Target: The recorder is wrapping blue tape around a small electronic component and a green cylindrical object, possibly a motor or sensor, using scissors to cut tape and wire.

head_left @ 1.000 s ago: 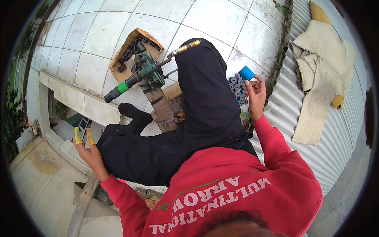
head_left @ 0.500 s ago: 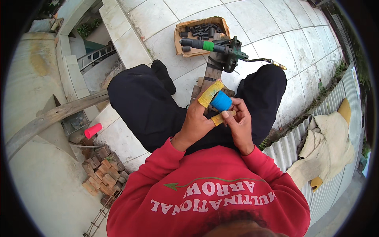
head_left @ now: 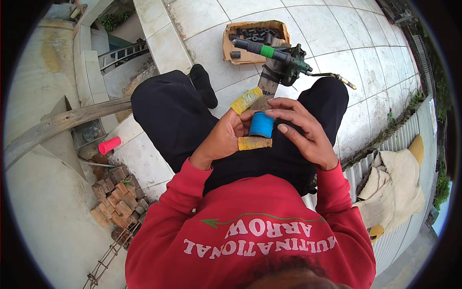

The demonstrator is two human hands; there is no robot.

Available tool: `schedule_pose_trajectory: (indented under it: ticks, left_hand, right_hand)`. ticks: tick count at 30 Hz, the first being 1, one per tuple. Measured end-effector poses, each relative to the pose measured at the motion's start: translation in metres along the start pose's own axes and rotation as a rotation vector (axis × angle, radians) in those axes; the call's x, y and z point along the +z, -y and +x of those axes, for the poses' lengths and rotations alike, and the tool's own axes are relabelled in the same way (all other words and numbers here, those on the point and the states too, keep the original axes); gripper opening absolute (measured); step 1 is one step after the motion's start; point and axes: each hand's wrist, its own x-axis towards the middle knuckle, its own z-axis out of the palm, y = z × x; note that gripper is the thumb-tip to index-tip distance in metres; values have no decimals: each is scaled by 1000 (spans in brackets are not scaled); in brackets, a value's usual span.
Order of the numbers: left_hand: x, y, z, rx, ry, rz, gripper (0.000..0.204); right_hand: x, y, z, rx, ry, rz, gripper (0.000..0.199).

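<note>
A blue spool (head_left: 261, 125) wound with cord or tape sits upright in my left hand (head_left: 226, 132). Yellow wrapping covers that hand's thumb and index finger, which reach round the spool's near and far sides. My right hand (head_left: 308, 132) is beside the spool, fingers stretched out and apart; its fingertips lie at the spool's right edge, and whether they touch it is hard to tell. Beyond my hands a dark green hand-cranked device (head_left: 293, 62) is mounted on a wooden board (head_left: 269, 86). Its dark rod (head_left: 255, 48) carries a bright green band, and a thin crank (head_left: 337, 77) sticks out rightward.
A cardboard box (head_left: 228, 50) of black cylindrical pieces stands behind the device on white floor tiles (head_left: 207, 21). At left are a wooden pole (head_left: 72, 120), a pink cup-like cylinder (head_left: 109, 145) and stacked bricks (head_left: 118, 202). Beige cloth (head_left: 397, 185) hangs over corrugated sheeting at right.
My right hand has let go of the spool and its fingers have spread out. The spool has turned more upright in my left hand and moved slightly left.
</note>
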Motion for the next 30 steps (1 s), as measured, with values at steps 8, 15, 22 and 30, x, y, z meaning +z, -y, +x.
schedule_pose_trajectory:
  ticks: [8,15,22,30]
  left_hand:
    - [-8,2,-8,-66,62,-93,98]
    - [-11,-1,-6,-127,26,-106,105]
    - [-21,-2,-5,-187,5,-278,67]
    - [-47,19,24,-230,-611,-474,40]
  right_hand:
    - [1,4,13,22,220,207,30]
    - [8,-15,15,98,76,305,13]
    - [17,-32,17,107,-31,280,9]
    - [32,-40,61,-130,-108,-389,12]
